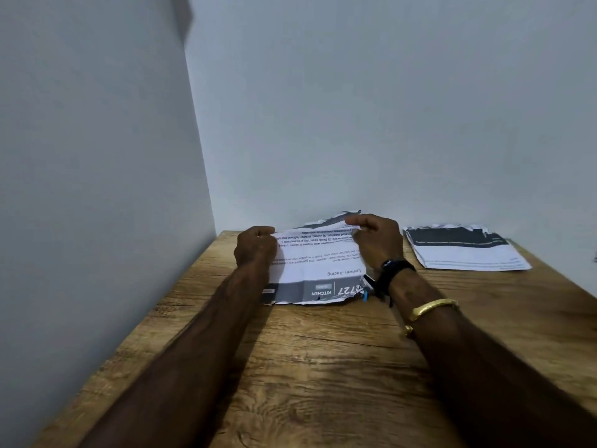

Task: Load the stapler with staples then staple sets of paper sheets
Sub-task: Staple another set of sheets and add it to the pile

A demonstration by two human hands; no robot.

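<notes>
A set of printed paper sheets [315, 270] with a grey band and torn edges lies near the back of the wooden table [323, 367]. My left hand [255, 247] grips its far left corner. My right hand [376, 237] pinches its far right edge, lifting that edge slightly. A small dark object with a blue tip [366, 291] pokes out from under the sheets by my right wrist; I cannot tell whether it is the stapler. More torn sheet edges [336, 218] show behind the held set.
A second stack of sheets [465, 250] with a dark printed band lies at the back right of the table. Grey walls close in the table on the left and behind. My right wrist wears a black watch and a gold bangle.
</notes>
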